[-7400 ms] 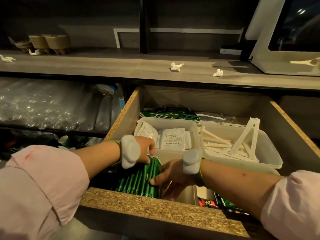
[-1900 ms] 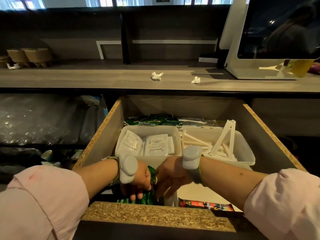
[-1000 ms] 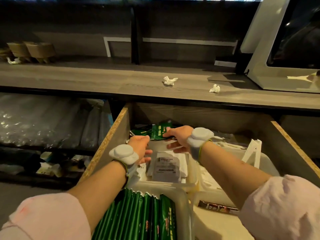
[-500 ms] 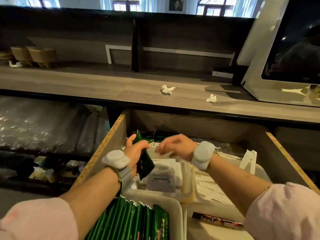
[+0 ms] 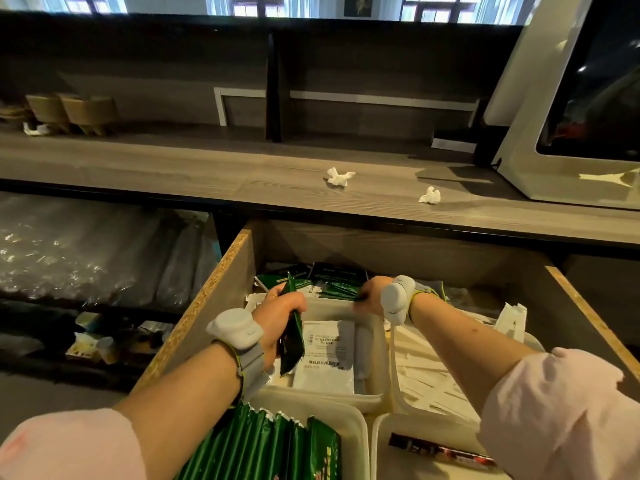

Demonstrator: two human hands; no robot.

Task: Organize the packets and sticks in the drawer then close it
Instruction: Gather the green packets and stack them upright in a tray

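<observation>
The wooden drawer stands open below the counter. My left hand is shut on a dark green packet, held upright over the tray of white packets. My right hand reaches to the loose green packets lying at the drawer's back and grips one by its edge. Near me a white tray holds a row of green stick packets. To the right, a tray holds white paper-wrapped sticks. A red and black stick packet lies in the near right tray.
The wooden counter above the drawer carries two crumpled tissues and a white machine at the right. Clear plastic-wrapped stock fills the shelf left of the drawer. Brown paper holders sit at the far left.
My left hand has drawn the green packet a little toward me over the white packets. My right hand has moved back to the loose green packets at the rear and closed on one.
</observation>
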